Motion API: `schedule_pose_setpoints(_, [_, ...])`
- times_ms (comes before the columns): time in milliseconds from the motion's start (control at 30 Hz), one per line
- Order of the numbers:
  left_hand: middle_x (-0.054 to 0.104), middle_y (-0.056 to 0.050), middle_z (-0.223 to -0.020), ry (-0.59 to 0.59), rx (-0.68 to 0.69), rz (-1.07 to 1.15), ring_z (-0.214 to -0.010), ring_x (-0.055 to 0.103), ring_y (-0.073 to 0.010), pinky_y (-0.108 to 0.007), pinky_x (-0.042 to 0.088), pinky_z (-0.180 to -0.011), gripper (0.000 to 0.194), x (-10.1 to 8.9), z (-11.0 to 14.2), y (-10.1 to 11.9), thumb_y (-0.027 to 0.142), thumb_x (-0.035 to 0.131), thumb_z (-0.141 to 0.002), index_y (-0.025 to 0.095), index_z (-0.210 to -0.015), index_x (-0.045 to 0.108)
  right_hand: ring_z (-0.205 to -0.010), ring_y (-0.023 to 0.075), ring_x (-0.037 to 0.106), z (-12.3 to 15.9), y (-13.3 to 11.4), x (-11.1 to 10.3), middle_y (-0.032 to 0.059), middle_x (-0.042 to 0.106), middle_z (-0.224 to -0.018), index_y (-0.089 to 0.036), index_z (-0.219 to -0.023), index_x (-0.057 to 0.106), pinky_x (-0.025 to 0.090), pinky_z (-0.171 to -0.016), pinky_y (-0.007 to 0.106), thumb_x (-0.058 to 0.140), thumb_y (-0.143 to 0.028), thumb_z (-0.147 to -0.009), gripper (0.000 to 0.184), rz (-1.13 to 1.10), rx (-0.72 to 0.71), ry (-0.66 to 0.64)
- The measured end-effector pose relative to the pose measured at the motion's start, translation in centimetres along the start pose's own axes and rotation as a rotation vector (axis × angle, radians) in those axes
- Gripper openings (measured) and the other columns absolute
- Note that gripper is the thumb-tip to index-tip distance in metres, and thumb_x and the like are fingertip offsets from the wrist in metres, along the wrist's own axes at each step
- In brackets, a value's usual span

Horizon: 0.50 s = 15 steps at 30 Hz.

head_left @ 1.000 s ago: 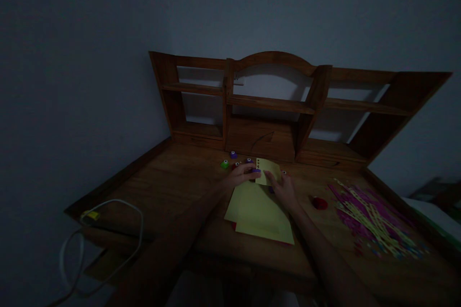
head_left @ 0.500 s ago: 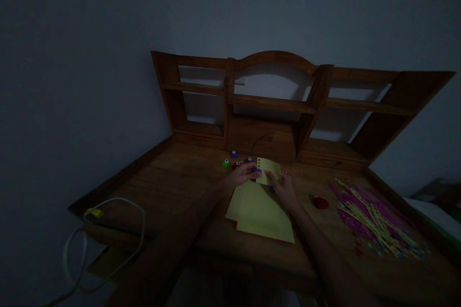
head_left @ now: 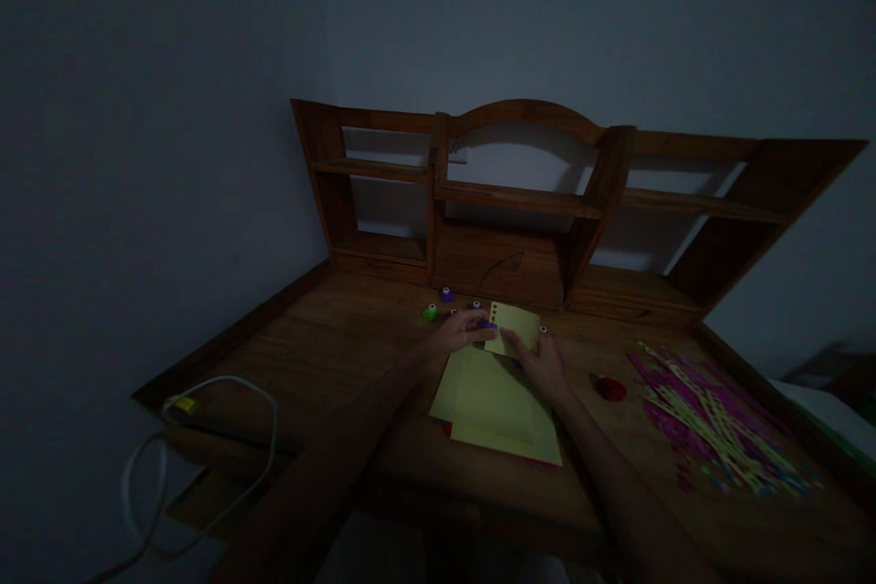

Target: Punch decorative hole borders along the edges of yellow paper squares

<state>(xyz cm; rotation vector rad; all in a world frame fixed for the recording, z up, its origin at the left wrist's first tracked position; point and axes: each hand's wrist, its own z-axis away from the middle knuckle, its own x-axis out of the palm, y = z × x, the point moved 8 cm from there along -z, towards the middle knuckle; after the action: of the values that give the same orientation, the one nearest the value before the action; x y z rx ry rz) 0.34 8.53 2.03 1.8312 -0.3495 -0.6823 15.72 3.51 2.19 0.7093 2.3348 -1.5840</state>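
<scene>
My left hand (head_left: 462, 331) is closed around a small purple craft paper punch (head_left: 487, 326), which sits at the left edge of a small yellow sheet of paper (head_left: 518, 328). A row of dark punched holes runs along that edge above the punch. My right hand (head_left: 540, 363) pinches the same sheet from the right, its thumb on top; the fingers underneath are hidden. Below both hands lie larger yellow sheets (head_left: 493, 397), overlapping, with a bit of red showing under their near edge. Around my left hand stand more punches, among them a green one (head_left: 430, 312) and a purple one (head_left: 447, 295).
A dark red round object (head_left: 611, 389) lies right of my right arm. Farther right is a pile of punched yellow strips (head_left: 712, 424) over magenta strips and small coloured bits. A wooden shelf unit (head_left: 516, 192) closes the back; a white cable (head_left: 274, 420) loops at the left.
The small yellow sheet has shifted slightly down against the punch, so fewer holes show above it. Both hands keep their hold. The view has drifted a little.
</scene>
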Motion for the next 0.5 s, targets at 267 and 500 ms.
schedule_pose_setpoints(267, [0.061,-0.004,-0.090,-0.003,0.012,-0.056,-0.082,0.056,-0.0167,-0.024,0.041,-0.070,0.033,-0.13,0.17,-0.14,0.043,0.068,-0.079,0.014,-0.096,0.066,-0.082,0.0278,0.070,0.05,0.13,-0.01,0.0134,0.074,-0.094,-0.013,-0.100,0.071,0.053,-0.073,0.035,0.058,-0.056,-0.084,0.049,0.043,-0.022,0.009])
schedule_pose_setpoints(500, [0.057,-0.001,-0.080,-0.018,0.028,-0.065,-0.072,0.051,-0.0131,-0.023,0.037,-0.064,0.031,0.01,-0.08,0.26,0.041,0.068,-0.080,0.013,-0.092,0.066,-0.075,0.0253,0.068,0.00,0.33,0.17,0.0115,0.075,-0.084,-0.013,-0.094,0.072,0.052,-0.070,0.032,0.056,-0.058,-0.084,0.049,0.073,-0.007,-0.003])
